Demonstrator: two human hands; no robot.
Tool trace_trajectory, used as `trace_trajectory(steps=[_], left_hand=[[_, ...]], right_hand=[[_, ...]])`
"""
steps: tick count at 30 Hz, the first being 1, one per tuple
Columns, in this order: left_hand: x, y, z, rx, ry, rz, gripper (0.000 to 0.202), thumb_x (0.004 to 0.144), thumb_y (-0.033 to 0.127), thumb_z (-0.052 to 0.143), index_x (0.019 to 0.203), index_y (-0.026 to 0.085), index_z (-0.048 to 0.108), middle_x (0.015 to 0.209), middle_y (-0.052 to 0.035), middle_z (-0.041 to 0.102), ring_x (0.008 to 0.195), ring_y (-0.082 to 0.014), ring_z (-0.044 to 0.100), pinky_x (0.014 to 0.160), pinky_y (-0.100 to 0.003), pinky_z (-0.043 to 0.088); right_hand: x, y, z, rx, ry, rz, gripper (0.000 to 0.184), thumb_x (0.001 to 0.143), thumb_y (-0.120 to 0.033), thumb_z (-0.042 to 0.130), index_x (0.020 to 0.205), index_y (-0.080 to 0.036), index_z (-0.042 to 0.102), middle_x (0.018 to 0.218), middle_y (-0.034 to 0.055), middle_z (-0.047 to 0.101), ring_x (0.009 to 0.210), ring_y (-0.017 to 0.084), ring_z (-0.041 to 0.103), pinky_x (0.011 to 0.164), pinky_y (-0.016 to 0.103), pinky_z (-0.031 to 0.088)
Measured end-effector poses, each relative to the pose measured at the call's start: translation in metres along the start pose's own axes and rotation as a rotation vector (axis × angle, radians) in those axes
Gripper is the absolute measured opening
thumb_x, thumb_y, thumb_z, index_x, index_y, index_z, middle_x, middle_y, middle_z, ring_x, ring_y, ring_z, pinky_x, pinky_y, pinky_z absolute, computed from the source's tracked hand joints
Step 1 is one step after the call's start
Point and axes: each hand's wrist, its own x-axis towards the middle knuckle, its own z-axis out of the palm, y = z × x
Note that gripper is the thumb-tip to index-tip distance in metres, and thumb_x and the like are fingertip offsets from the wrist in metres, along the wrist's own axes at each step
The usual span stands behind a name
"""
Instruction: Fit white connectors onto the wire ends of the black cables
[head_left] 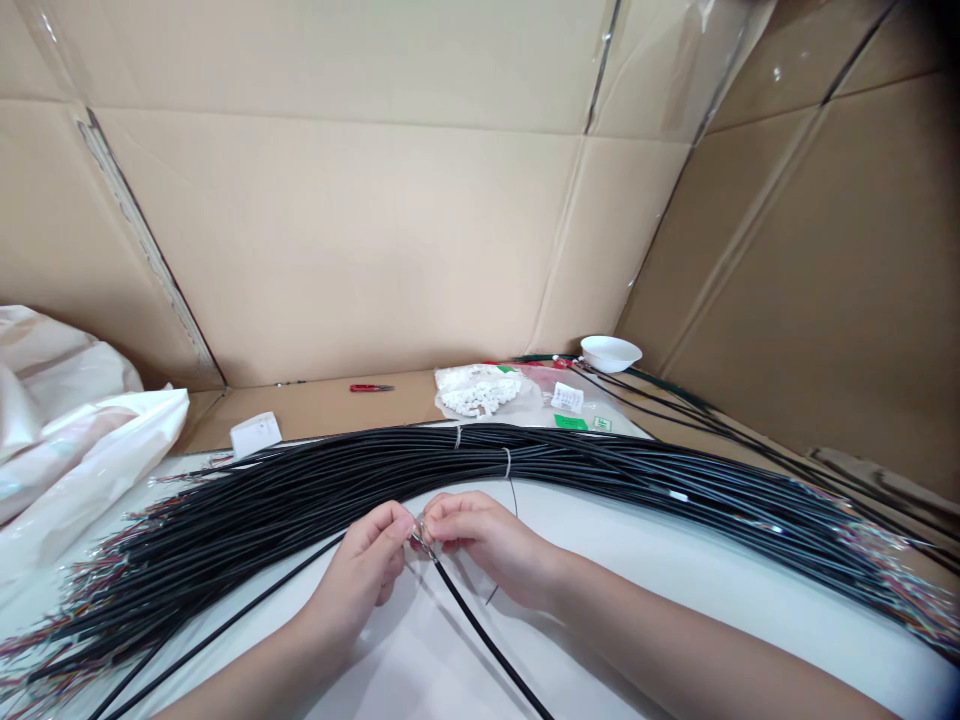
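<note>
My left hand (367, 560) and my right hand (487, 535) meet over the white table, fingers pinched together on the end of a single black cable (480, 630). That cable runs from my fingertips toward the bottom edge. Thin wire ends show between my fingertips, too small to make out. Just beyond my hands lies a thick bundle of black cables (450, 465), tied with white bands, spanning the table from left to right. Coloured wire tips stick out at both ends of the bundle.
A bag of small white parts (480, 390), green labels and a white bowl (610, 352) sit at the back. Red-handled snips (371, 387) and a white box (255, 434) lie on cardboard. White plastic bags (67, 430) are at left. Cardboard walls surround.
</note>
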Motion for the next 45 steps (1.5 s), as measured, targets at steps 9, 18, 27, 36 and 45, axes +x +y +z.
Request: trace_trajectory(steps=[9, 18, 27, 36, 45], left_hand=[[-0.0008, -0.0010, -0.0009, 0.048, 0.029, 0.073, 0.011, 0.077, 0.029, 0.049, 0.082, 0.021, 0.053, 0.049, 0.0080, 0.038, 0.040, -0.0066, 0.023, 0.037, -0.016, 0.014], [-0.0077, 0.0038, -0.0004, 0.309, 0.037, 0.286, 0.013, 0.079, 0.026, 0.050, 0.082, 0.019, 0.060, 0.078, -0.0026, 0.060, 0.074, -0.0174, 0.052, 0.061, -0.023, 0.037], [-0.0052, 0.0047, -0.0007, 0.318, 0.029, 0.258, 0.016, 0.081, 0.031, 0.051, 0.073, 0.018, 0.055, 0.065, 0.0011, 0.054, 0.058, -0.0124, 0.048, 0.052, -0.020, 0.033], [-0.0047, 0.0037, -0.0012, 0.321, -0.025, 0.240, 0.016, 0.081, 0.033, 0.051, 0.077, 0.018, 0.054, 0.066, 0.0021, 0.051, 0.060, -0.0121, 0.046, 0.054, -0.020, 0.035], [-0.0043, 0.0021, -0.0016, 0.327, -0.018, 0.220, 0.021, 0.082, 0.035, 0.048, 0.070, 0.018, 0.048, 0.060, 0.0032, 0.045, 0.053, -0.0103, 0.038, 0.045, -0.018, 0.029]], right_hand=[[0.0002, 0.0006, 0.0003, 0.010, 0.005, -0.005, 0.007, 0.054, -0.018, 0.057, 0.051, -0.012, 0.056, 0.056, -0.0004, 0.050, 0.057, 0.010, 0.039, 0.059, 0.025, 0.025], [0.0009, 0.0040, -0.0016, -0.027, 0.005, 0.043, 0.008, 0.054, -0.020, 0.059, 0.054, -0.012, 0.056, 0.052, -0.0023, 0.047, 0.053, 0.009, 0.037, 0.056, 0.023, 0.024], [0.0000, 0.0032, -0.0004, -0.032, -0.008, 0.031, 0.006, 0.054, -0.018, 0.059, 0.051, -0.012, 0.057, 0.057, -0.0024, 0.047, 0.055, 0.008, 0.039, 0.058, 0.023, 0.027], [0.0007, 0.0038, -0.0007, -0.051, -0.028, 0.041, 0.010, 0.054, -0.020, 0.059, 0.050, -0.013, 0.054, 0.057, -0.0017, 0.047, 0.056, 0.009, 0.041, 0.057, 0.023, 0.028], [-0.0037, 0.0021, 0.0016, -0.332, 0.007, -0.101, 0.013, 0.066, -0.022, 0.054, 0.056, -0.015, 0.052, 0.066, -0.0004, 0.048, 0.064, 0.012, 0.045, 0.061, 0.024, 0.033]])
